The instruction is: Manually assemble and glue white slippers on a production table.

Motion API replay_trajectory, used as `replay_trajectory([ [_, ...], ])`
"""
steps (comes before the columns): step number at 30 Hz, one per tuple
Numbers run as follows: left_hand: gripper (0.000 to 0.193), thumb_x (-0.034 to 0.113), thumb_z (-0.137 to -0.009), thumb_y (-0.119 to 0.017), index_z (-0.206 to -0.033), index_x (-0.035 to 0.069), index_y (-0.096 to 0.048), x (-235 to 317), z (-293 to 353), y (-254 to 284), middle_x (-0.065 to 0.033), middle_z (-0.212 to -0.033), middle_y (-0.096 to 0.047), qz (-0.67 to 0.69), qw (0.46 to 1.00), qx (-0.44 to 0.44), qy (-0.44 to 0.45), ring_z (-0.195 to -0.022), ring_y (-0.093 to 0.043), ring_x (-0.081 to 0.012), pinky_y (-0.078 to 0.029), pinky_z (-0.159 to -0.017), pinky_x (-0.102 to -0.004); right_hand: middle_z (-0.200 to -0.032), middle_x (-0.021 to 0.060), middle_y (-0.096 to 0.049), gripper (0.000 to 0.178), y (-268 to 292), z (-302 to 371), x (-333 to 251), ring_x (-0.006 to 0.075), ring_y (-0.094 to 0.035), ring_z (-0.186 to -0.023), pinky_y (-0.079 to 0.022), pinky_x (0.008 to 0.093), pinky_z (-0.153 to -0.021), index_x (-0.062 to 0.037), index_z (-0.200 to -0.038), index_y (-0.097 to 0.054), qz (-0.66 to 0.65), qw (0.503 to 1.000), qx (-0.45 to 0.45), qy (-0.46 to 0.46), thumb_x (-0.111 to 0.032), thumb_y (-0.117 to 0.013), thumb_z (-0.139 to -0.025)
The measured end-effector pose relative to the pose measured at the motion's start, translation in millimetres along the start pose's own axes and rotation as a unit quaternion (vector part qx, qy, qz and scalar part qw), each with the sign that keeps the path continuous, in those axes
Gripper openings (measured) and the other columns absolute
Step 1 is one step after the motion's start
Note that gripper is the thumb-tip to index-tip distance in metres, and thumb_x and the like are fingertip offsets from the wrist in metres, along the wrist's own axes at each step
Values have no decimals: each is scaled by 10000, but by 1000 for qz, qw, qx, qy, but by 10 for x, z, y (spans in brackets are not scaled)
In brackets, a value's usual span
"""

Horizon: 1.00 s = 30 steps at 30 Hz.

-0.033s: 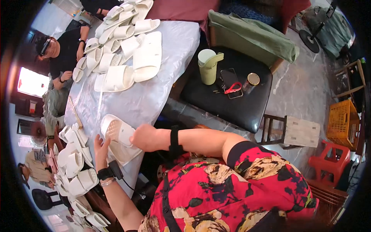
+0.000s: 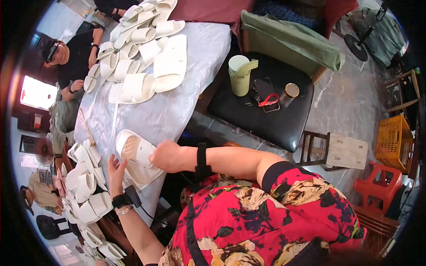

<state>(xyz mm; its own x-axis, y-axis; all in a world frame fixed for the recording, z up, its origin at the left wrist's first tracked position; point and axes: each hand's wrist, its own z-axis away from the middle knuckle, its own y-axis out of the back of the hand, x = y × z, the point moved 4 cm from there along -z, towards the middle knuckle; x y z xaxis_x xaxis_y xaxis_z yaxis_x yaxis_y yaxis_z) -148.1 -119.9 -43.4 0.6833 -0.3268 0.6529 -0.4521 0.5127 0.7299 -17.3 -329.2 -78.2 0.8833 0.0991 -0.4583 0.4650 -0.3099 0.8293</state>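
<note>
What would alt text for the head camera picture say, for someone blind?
Someone's right hand grips a white slipper at a plastic-covered table, the open left hand close by. More white slippers lie farther along the table.

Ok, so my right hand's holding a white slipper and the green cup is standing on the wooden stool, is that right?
Not quite: the green cup stands on the black padded seat, not on the wooden stool, as the head view shows. Your right hand is indeed holding a white slipper.
</note>
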Motion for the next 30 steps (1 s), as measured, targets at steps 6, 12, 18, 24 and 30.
replay_trajectory([
  [6,644,230,-888,-631,-1365,-91,-340,-294,250,60,-197,-1262,-520,17,999,-44,20,-1112,-520,-184,-406,-952,-297,-638,120,-652,103,-150,-148,-275,280,-672,-622,-515,401,-523,-54,-744,-651,14,998,38,54,-131,-625,-681],
  [12,597,231,-888,-635,-1334,-86,-397,-355,262,13,-147,-1189,-577,47,999,20,20,-1025,-564,-182,-427,-916,-278,-651,111,-661,94,-442,-230,-348,241,-669,-609,-506,369,-538,-72,-700,-661,9,993,102,64,-155,-630,-672],
  [18,537,212,-867,-666,-1270,-87,-473,-118,337,-213,-124,-1144,-596,15,1000,-4,-26,-979,-576,-151,-460,-846,-255,-665,110,-667,95,-424,-182,-291,236,-673,-629,-510,373,-558,-73,-701,-674,-16,993,103,63,-153,-625,-684],
  [24,507,182,-884,-645,-1278,-81,-465,-17,288,-340,-115,-1139,-596,35,997,-17,-64,-961,-570,-135,-456,-838,-245,-685,119,-673,100,-259,-267,-276,249,-680,-661,-514,370,-567,-54,-723,-672,-31,995,82,49,-143,-629,-707],
  [30,426,174,-908,-602,-1246,-65,-502,-182,388,-132,-106,-1094,-613,67,996,20,-55,-946,-568,-124,-467,-789,-254,-665,148,-657,70,-201,-294,-164,295,-673,-631,-518,406,-542,-39,-725,-640,-53,996,66,23,-97,-601,-719],
])
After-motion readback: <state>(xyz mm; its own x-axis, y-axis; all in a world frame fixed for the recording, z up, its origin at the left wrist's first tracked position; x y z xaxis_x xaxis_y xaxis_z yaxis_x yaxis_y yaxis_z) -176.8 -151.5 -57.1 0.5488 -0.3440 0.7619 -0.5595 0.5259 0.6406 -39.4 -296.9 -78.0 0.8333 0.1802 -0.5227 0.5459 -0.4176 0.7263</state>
